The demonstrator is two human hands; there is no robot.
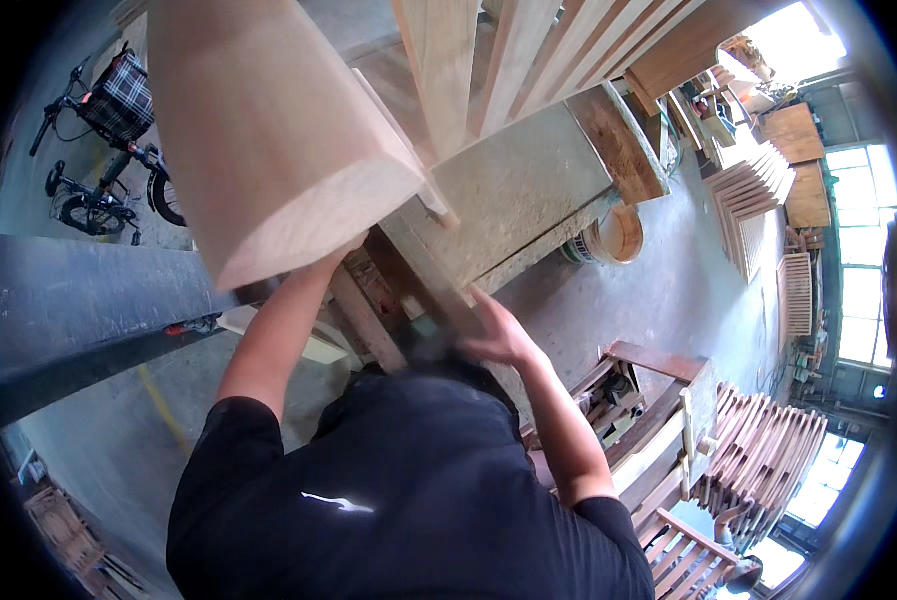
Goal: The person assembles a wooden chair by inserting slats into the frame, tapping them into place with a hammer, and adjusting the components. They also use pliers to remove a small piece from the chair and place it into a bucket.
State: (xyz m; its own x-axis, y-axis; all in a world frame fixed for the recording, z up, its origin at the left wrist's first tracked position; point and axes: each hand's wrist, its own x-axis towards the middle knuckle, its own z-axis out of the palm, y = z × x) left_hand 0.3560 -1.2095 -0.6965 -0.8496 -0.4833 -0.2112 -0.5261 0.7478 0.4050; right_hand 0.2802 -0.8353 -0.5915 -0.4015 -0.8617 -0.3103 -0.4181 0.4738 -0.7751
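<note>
A large pale wooden part point(279, 120) with a rounded end rises close in front of me and fills the upper left. My left hand point(354, 243) is at its lower edge, and the wood hides the fingers. My right hand point(499, 335) is beside the near end of the workbench point(529, 165), close to a wooden beam along its edge. Its fingers are stretched out and slightly blurred. Behind the pale part, a row of upright wooden slats point(514, 65) stands over the bench. A thin wooden strip point(439, 205) sticks out beside the rounded end.
A blue-grey metal beam point(99, 310) runs in from the left, with a bicycle point(99, 190) beyond it. A bucket point(619, 235) stands on the floor right of the bench. Stacked wooden parts point(754, 205) and slatted frames point(764, 445) lie farther right. At lower right, a person point(744, 572) is partly visible.
</note>
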